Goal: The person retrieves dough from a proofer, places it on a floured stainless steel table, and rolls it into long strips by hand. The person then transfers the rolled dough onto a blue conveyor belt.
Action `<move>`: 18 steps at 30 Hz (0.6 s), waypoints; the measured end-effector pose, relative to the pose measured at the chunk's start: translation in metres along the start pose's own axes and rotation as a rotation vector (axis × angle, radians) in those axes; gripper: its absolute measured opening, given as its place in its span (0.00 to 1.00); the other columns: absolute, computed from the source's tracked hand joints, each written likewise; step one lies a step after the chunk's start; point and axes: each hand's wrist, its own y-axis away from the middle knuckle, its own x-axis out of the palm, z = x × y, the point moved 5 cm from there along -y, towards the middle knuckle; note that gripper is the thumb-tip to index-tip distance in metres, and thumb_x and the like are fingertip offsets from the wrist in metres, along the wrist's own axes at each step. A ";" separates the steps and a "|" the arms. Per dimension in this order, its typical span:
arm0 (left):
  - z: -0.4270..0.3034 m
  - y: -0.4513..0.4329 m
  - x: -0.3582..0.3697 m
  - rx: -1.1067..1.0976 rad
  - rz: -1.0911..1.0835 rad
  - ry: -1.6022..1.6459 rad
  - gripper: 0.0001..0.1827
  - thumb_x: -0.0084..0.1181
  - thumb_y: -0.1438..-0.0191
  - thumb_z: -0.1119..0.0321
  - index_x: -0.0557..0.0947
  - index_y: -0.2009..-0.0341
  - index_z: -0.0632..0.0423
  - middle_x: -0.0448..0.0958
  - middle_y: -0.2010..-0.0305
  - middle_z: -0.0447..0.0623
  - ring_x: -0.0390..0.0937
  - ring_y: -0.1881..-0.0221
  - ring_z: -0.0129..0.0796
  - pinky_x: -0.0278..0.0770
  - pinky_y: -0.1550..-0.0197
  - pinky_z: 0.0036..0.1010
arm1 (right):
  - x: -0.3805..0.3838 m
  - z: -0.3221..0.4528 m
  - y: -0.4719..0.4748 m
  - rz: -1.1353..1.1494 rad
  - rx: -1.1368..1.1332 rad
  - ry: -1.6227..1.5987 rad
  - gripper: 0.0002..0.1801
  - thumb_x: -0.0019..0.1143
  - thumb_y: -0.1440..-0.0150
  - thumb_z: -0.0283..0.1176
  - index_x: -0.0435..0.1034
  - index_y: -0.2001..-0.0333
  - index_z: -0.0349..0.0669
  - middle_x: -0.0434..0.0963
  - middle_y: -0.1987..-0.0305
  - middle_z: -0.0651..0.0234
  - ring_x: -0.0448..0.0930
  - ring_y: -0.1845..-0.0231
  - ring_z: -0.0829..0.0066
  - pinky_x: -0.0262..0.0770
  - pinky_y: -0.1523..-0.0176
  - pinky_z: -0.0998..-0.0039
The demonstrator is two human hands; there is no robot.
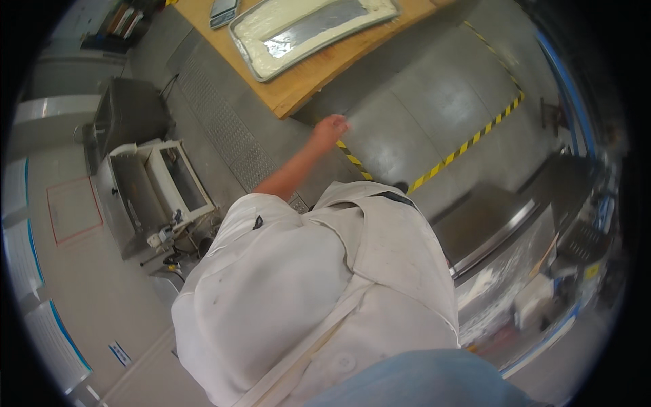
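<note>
My left hand [330, 128] hangs just off the near corner of a wooden table [285, 104]. Its fingers look loosely bent and slightly blurred, and no object shows in it. On the table lies a metal sheet tray [264, 79] with a pale, dough-like or creamy mass [252, 48] around its edges; the shiny tray bottom shows in the middle. A small flat device, likely a digital scale [224, 12], sits beside the tray. My right hand is out of view. Before me are my white coat [274, 285] and apron [386, 239].
Steel equipment with an open hopper [152, 188] stands at left, near a dark bin-like container [135, 112]. A ribbed metal strip [224, 122] runs along the floor. Yellow-black tape [468, 145] marks the floor. At right are a dark-topped surface [473, 219] and a blurred, cluttered work surface [508, 290].
</note>
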 end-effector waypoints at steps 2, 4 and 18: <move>-0.008 -0.013 -0.027 -0.132 -0.063 0.171 0.25 0.67 0.30 0.51 0.86 0.37 0.55 0.89 0.49 0.51 0.88 0.53 0.35 0.86 0.52 0.35 | 0.000 0.041 -0.046 0.052 -0.011 0.095 0.20 0.72 0.28 0.37 0.77 0.41 0.35 0.85 0.51 0.65 0.83 0.51 0.74 0.82 0.44 0.68; -0.016 -0.026 -0.052 -0.213 -0.184 0.388 0.25 0.69 0.30 0.53 0.85 0.37 0.55 0.88 0.49 0.50 0.87 0.58 0.32 0.85 0.58 0.32 | 0.005 0.115 -0.096 0.146 -0.089 0.291 0.19 0.70 0.27 0.38 0.78 0.44 0.34 0.86 0.54 0.62 0.84 0.54 0.72 0.82 0.45 0.67; -0.024 -0.201 -0.211 -0.140 -0.656 1.629 0.41 0.62 0.27 0.60 0.57 0.21 0.65 0.57 0.16 0.61 0.67 0.21 0.67 0.79 0.26 0.62 | 0.384 0.639 -0.215 0.625 -0.835 0.640 0.24 0.64 0.26 0.44 0.79 0.38 0.36 0.88 0.45 0.55 0.89 0.48 0.62 0.83 0.42 0.63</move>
